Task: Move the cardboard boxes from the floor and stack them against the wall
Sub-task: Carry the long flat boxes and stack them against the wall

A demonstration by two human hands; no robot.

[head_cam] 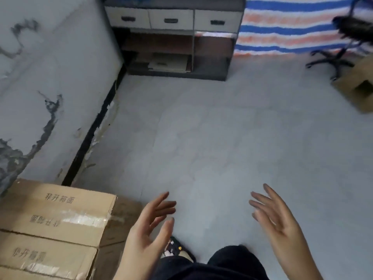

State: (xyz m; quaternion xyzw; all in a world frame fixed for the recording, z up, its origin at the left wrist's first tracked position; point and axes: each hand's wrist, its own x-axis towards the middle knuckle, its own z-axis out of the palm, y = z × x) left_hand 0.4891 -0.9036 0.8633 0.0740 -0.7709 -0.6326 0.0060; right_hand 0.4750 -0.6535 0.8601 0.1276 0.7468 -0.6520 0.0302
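A large taped cardboard box (54, 217) with printed characters sits at the bottom left against the grey marbled wall (50, 87), and more cardboard shows below and beside it. Another cardboard box (357, 91) stands on the floor at the far right edge, partly cut off. My left hand (149, 231) hovers just right of the big box, fingers spread and holding nothing. My right hand (278, 221) is raised over the floor, palm facing inward, fingers straight and empty.
A dark cabinet (175, 37) with three drawers and open shelves stands at the back by the wall. An office chair (343, 49) sits at the back right before a striped tarp (286, 27). Grey tiled floor (212, 128) spreads between them. My dark trousers and a shoe show at the bottom.
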